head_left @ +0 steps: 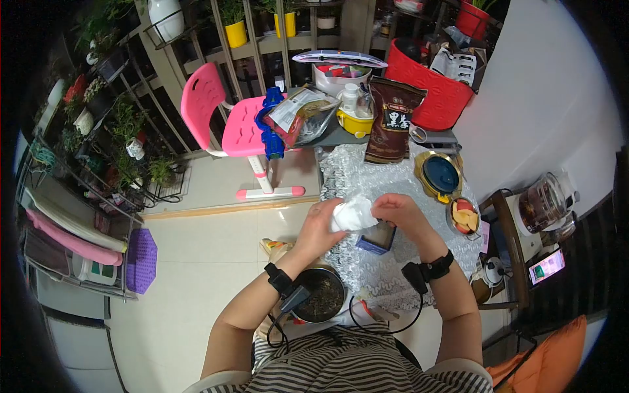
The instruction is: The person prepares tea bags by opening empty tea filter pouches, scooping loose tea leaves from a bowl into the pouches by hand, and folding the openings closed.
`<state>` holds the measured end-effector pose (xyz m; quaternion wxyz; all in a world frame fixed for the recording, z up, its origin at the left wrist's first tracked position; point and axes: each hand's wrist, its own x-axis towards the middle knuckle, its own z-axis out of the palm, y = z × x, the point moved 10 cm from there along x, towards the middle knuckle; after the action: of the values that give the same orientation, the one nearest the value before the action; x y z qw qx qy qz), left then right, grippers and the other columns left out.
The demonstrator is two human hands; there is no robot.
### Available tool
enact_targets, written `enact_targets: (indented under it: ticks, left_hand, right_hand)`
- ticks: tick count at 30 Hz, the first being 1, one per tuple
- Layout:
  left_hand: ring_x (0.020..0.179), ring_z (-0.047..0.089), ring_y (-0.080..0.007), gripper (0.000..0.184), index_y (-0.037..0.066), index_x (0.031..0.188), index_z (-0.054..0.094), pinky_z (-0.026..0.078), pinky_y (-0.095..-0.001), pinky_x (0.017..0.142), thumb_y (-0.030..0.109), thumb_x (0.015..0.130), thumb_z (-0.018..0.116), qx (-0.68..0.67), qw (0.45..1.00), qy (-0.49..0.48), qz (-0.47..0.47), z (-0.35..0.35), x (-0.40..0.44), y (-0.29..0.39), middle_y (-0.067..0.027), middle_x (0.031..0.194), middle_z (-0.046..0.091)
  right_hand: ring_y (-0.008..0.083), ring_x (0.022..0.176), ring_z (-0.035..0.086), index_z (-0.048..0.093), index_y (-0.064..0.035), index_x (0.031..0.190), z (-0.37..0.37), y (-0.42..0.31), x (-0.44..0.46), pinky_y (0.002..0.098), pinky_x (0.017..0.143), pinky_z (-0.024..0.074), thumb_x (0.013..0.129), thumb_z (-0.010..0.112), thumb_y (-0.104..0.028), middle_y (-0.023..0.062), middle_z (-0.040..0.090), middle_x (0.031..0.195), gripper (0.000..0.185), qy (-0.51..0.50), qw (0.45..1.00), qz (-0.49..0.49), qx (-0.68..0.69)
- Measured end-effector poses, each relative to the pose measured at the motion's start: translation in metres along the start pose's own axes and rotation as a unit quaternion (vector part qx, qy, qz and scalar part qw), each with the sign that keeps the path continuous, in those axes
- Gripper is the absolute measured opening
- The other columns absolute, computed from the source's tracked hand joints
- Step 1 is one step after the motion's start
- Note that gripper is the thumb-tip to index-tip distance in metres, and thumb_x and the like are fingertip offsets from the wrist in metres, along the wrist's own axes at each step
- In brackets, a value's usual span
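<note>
My left hand (318,230) is wrapped round the left side of a crumpled white bundle (354,215) that looks like soft paper or tissue. At the bundle's right edge, my right hand (401,213) has its fingers pinched together on the white paper. What the wrapping contains, if anything, is hidden. Just below the hands, a small blue open box (375,245) stands on the silver-grey tablecloth (354,171). Near my left forearm, a round pot (319,295) holds dark, loose material like soil.
A brown bag (393,121) stands at the table's back, with a yellow container (356,123) beside it. To the right are a dark blue lidded bowl (440,173) and a bowl of cut fruit (464,216). A pink chair (204,98) and potted plants (134,147) stand left.
</note>
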<state>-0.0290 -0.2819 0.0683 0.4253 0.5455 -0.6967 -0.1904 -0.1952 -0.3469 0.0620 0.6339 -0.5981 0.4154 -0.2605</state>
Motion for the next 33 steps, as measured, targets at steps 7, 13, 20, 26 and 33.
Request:
enact_targets:
  ticks: [7,13,20,26,33]
  left_hand:
    - [0.117,0.051,-0.0414,0.07,0.005,0.13,0.049,0.042,-0.0453,0.101,0.011,0.067,0.08,0.013,1.0,-0.013,0.002,0.008,0.001,-0.004,-0.022,0.123,0.057]
    - [0.12,0.047,-0.0416,0.083,0.015,0.145,0.039,0.039,-0.0451,0.103,0.007,0.071,0.074,0.017,0.998,0.0,0.064,0.015,0.018,0.016,-0.0237,0.125,0.052]
    - [0.122,0.045,-0.0407,0.081,0.03,0.144,0.042,0.037,-0.0502,0.104,0.004,0.073,0.071,0.204,0.967,-0.047,0.143,0.043,0.04,0.035,-0.0222,0.131,0.046]
    - [0.12,0.045,-0.0396,0.061,0.024,0.129,0.057,0.037,-0.0534,0.101,0.005,0.073,0.071,0.174,0.97,-0.005,0.171,0.043,0.047,0.032,-0.0191,0.13,0.047]
    - [0.123,0.044,-0.0394,0.053,0.023,0.123,0.06,0.031,-0.0589,0.104,0.009,0.074,0.073,0.16,0.977,-0.03,0.137,0.058,0.051,0.011,-0.0181,0.13,0.047]
  right_hand:
    - [0.0026,0.062,0.046,0.069,-0.0059,0.098,-0.004,0.017,0.002,0.0191,0.053,0.0342,0.086,0.072,-0.02,-0.0064,0.057,0.074,0.018,-0.009,0.997,0.056,0.049]
    - [0.0024,0.065,0.05,0.068,-0.0088,0.099,-0.012,0.023,0.009,0.0178,0.055,0.037,0.09,0.065,-0.023,-0.0057,0.058,0.076,0.017,0.045,0.997,0.053,0.038]
    - [0.0059,0.068,0.054,0.067,-0.0095,0.095,-0.03,0.026,0.029,0.0199,0.056,0.039,0.087,0.065,-0.022,-0.0037,0.06,0.078,0.015,0.062,0.996,0.015,0.056]
    - [0.0067,0.069,0.056,0.068,-0.0093,0.099,-0.049,0.05,0.025,0.0213,0.056,0.039,0.084,0.07,-0.025,-0.0029,0.063,0.08,0.022,0.094,0.989,0.059,0.094]
    - [0.0059,0.065,0.053,0.067,-0.0109,0.095,-0.067,0.044,0.015,0.0212,0.056,0.0383,0.082,0.071,-0.025,-0.0056,0.058,0.075,0.019,0.114,0.98,0.015,0.162]
